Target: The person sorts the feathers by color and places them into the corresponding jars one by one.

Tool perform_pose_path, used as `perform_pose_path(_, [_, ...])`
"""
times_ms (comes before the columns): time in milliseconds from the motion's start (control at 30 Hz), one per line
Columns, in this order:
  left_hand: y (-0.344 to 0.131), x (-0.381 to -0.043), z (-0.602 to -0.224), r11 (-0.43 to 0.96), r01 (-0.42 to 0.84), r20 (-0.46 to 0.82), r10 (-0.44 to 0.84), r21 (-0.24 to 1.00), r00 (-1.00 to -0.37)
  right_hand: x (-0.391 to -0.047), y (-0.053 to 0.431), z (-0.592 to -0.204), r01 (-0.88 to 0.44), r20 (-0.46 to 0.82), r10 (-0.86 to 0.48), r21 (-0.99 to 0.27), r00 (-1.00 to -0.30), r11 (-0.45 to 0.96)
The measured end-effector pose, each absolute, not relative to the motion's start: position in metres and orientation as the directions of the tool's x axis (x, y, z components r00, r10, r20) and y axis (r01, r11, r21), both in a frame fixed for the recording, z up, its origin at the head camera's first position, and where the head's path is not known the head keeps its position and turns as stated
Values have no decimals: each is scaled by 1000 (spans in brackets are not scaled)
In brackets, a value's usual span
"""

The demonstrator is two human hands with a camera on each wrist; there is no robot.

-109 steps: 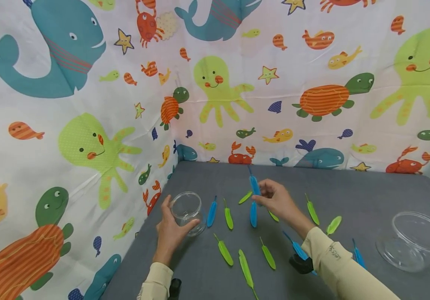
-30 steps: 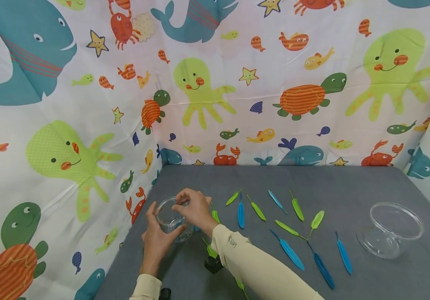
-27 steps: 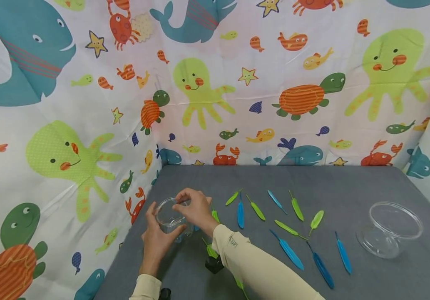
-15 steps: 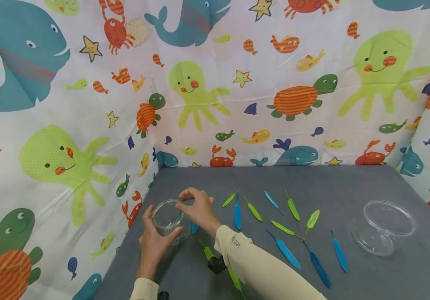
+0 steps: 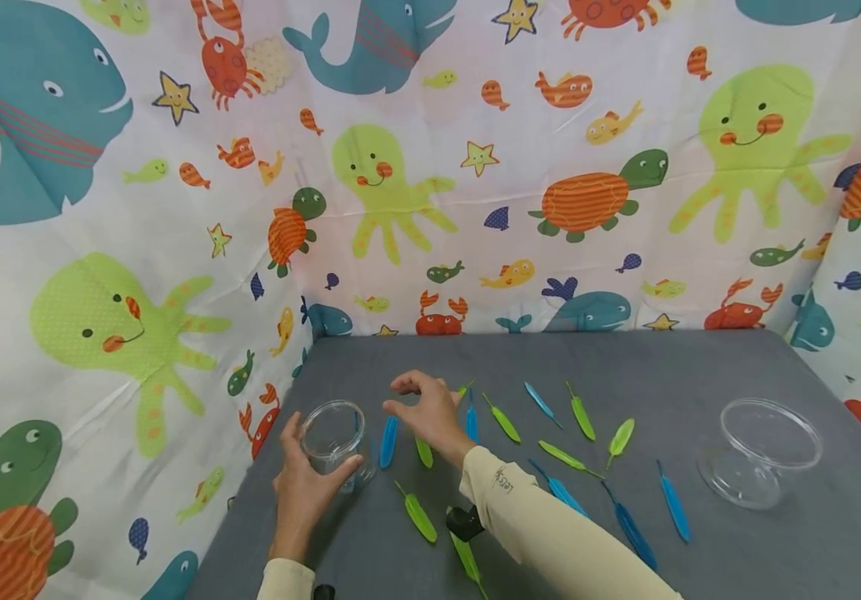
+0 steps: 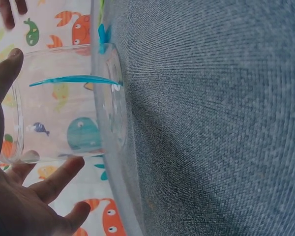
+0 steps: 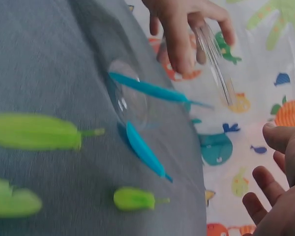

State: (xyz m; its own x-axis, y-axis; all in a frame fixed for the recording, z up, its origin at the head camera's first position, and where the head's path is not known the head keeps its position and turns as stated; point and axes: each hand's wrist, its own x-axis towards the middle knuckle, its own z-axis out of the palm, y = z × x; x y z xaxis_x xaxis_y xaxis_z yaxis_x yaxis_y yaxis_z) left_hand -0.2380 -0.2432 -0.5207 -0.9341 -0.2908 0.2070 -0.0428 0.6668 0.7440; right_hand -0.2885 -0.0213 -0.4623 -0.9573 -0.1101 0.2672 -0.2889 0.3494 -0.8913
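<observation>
My left hand (image 5: 306, 492) holds a clear jar (image 5: 334, 432) at the table's left side, its thumb on one side and fingers round the other. Inside the jar a blue feather (image 6: 73, 79) stands upright, plainly seen in the left wrist view. My right hand (image 5: 427, 412) hovers just right of the jar, apart from it, with thumb and fingers spread and nothing between them. Under and around that hand lie a blue feather (image 5: 388, 442) and a green feather (image 5: 424, 452); part of another blue feather (image 5: 472, 423) is hidden behind the hand.
Several green and blue feathers lie scattered over the grey table (image 5: 588, 367), among them a green feather (image 5: 417, 512) near my right sleeve. On the right stands a wider clear bowl (image 5: 771, 433) on a foot. Cloth printed with sea animals hangs behind and at the sides.
My right hand first held a blue feather over the table, then brought it to the jar's mouth. Now it has let go and drawn back right. The left hand stays on the jar.
</observation>
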Motion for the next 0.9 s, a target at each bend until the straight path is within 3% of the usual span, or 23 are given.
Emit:
perform_pose_path(467, [-243, -237, -520, 651, -42, 196, -289, 758, -937, -291, 64, -476, -154, 174, 10, -893, -985, 424])
perform_pose_path(900, [-243, -238, -521, 652, -22, 220, -287, 758, -932, -266, 125, -501, -241, 264, -17, -851, -964, 466])
